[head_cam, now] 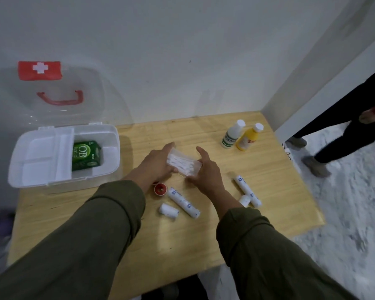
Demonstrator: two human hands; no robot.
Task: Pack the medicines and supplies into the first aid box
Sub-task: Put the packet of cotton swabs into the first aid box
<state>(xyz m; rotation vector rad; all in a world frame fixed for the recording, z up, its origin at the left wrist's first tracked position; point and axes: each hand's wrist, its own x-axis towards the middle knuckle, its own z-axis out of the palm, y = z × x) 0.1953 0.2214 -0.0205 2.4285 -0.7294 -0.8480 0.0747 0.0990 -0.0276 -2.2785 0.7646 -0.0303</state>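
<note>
Packet of cotton swabs [183,164], clear plastic, held between both hands above the middle of the wooden table [279,191]: left hand [158,163] grips its left end with fingers curled round the near edge, right hand [206,169] pinches the right end, thumb raised above it. Whether the packet is lifted clear or rests on the tabletop cannot be told. Destination: first aid box [108,135], white, at the table's left rear corner, clear lid [59,92] with red handle and cross label standing open against the wall. Inside, a white divided tray [43,156] fills the left part; a green carton [86,155] lies in the open right compartment. Handling advice: keep the packet level, carry it left over the box rim, and lay it beside or upon the carton, where room looks sufficient. Remaining on the table: red cap [160,189] just beside the left wrist; four white rolled bandages, one long [183,204] and one short [168,210] near the forearms, another pair [247,191] to the right; white bottle [233,134] and yellow bottle [249,137] upright, touching, at the far right. Obstruction: none on the path leftward; the cap lies under the left arm and may be swept. Bystander's legs [333,131] beyond the table's right edge.
</note>
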